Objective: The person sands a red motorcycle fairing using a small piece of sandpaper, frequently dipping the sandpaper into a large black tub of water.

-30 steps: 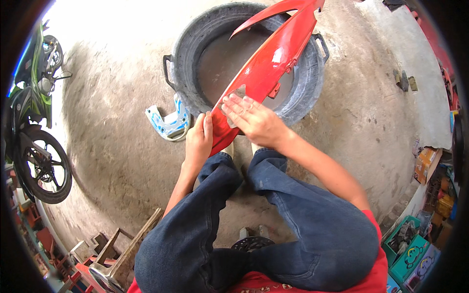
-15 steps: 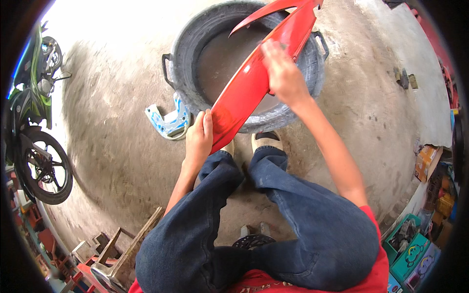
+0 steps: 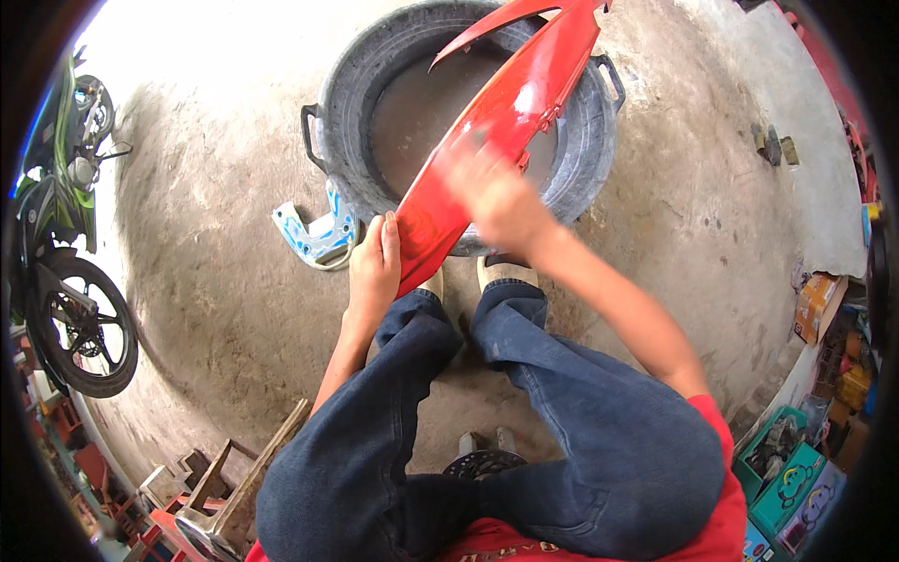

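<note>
A long, glossy red motorcycle body panel (image 3: 518, 101) slants across a large dark tub (image 3: 339, 112) with murky water in it. My left hand (image 3: 376, 267) is closed round the panel's near, lower end, the thumb on its upper face. Over the panel's lower half lies my right hand (image 3: 506, 204), its fingers on the red surface and smeared by motion. Whether anything is under those fingers, I cannot make out. The panel's far end has a curved, pointed arm that reaches over the tub's back rim.
A blue-and-white curved plastic part (image 3: 318, 234) lies on the concrete floor left of the tub. A motorcycle (image 3: 80, 300) stands at the far left. Wooden frames (image 3: 234, 492) are at the lower left; boxes and a green crate (image 3: 782, 478) line the lower right.
My right hand has slid along the panel toward me and to the left, closer to my left hand. The left hand keeps its grip on the panel's end.
</note>
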`<state>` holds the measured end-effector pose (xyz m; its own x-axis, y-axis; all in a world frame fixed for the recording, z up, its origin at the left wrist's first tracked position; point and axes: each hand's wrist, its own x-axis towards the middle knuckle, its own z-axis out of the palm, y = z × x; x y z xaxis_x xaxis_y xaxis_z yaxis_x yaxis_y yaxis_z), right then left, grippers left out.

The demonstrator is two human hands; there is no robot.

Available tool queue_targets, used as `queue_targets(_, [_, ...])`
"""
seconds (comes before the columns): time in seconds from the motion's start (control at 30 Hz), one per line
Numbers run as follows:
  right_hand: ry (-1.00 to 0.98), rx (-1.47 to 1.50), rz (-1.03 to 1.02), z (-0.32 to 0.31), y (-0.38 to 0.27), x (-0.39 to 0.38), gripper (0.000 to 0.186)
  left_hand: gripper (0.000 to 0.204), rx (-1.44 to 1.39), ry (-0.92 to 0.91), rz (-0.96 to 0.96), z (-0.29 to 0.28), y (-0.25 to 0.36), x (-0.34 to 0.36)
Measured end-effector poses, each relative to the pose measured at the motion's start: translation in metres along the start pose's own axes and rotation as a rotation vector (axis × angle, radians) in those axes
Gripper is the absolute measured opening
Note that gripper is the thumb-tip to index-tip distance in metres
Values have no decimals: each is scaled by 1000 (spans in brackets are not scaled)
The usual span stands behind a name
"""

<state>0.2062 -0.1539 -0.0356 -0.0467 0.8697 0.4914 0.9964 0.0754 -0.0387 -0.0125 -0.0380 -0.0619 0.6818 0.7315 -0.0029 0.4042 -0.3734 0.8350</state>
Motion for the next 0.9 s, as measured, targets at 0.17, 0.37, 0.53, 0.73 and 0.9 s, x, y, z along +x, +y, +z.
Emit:
queue_targets(0.17, [56,74,42,-8,18,19,44,34,24,-5,0,-10,3,3])
queue_targets(0.37, [25,61,-9,-6,-1,11,46,33,17,-6,-5,-2,-4,1])
queue_targets(0.53, [-5,69,32,-12,17,20,47,33,13,15,23,-12,3,2])
queue_targets(0.73, [54,94,-37,-2,-18,14,45,32,50,-1,0,-12,-5,-1])
queue_targets(0.9, [12,-57,86,-11,36,17,49,34,9,29,32,-3,4,4])
